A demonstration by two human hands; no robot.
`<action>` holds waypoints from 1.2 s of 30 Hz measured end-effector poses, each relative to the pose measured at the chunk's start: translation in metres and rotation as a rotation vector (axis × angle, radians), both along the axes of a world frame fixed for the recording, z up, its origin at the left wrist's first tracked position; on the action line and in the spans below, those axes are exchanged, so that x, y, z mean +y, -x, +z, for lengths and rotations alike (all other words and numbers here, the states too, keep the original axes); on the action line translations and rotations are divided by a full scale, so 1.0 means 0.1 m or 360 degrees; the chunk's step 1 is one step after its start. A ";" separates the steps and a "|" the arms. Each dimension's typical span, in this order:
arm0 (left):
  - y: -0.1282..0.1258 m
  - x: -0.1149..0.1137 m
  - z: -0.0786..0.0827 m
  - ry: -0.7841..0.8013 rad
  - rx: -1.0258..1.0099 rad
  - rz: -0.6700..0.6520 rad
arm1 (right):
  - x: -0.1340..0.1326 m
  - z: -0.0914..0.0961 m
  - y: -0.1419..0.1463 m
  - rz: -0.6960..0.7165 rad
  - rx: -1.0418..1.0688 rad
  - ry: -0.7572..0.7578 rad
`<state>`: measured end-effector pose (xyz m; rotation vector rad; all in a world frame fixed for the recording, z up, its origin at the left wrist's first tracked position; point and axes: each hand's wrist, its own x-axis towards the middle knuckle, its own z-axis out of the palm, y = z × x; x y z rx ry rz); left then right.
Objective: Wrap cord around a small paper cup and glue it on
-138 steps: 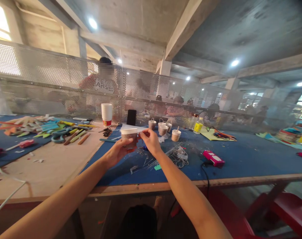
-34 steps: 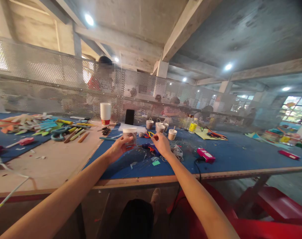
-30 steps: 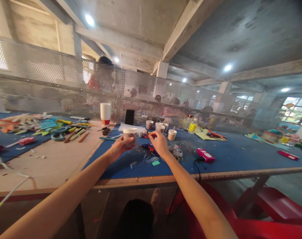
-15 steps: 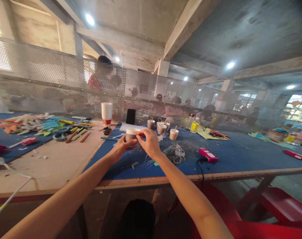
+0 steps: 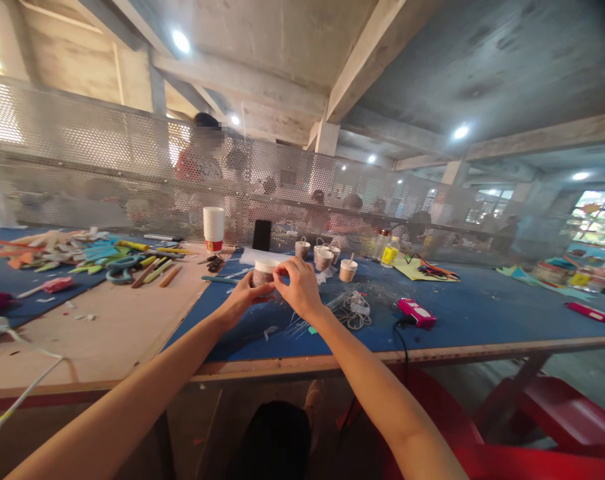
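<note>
Since a second ago, the right hand [image 5: 298, 287] is no longer hovering apart; it is meeting the right side of a small white paper cup with a brown-wrapped body [image 5: 263, 274]. The left hand [image 5: 243, 299] is holding that cup roughly upright above the blue-topped wooden bench [image 5: 472, 307], fingers curling round its lower body. The right fingers are pinching nearly closed, though whether they are gripping anything thin is hard to tell. Working well probably means supporting without squeezing, pressing lightly and evenly.
</note>
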<state>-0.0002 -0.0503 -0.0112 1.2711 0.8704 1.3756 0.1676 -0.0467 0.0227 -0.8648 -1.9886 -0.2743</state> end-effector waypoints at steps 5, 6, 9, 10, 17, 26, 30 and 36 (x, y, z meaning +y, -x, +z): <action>-0.01 0.00 0.00 0.0001 -0.0003 0.0017 | 0.01 0.00 0.01 -0.0017 0.0025 -0.0027; -0.01 0.00 0.00 -0.0001 -0.0003 0.0012 | 0.02 -0.01 0.02 -0.0005 0.0068 -0.0016; -0.01 -0.01 0.01 0.0006 -0.0009 -0.0010 | 0.04 -0.03 0.03 0.0077 0.0266 0.0099; -0.01 -0.02 0.01 0.0009 -0.0015 -0.0010 | 0.05 -0.04 0.03 0.0123 0.0338 0.0162; -0.01 -0.02 0.04 0.0070 -0.0105 -0.0014 | 0.09 -0.04 -0.18 0.0336 0.0663 0.0419; 0.04 -0.06 0.08 0.0212 -0.0353 -0.0227 | 0.06 -0.17 -0.30 0.0294 0.0428 0.0528; 0.04 -0.08 0.08 0.0192 -0.0387 -0.0316 | -0.04 -0.27 -0.08 0.0204 0.0237 0.0358; 0.04 -0.09 0.07 0.0083 -0.0302 -0.0334 | -0.17 -0.27 -0.03 0.0264 -0.0045 0.0119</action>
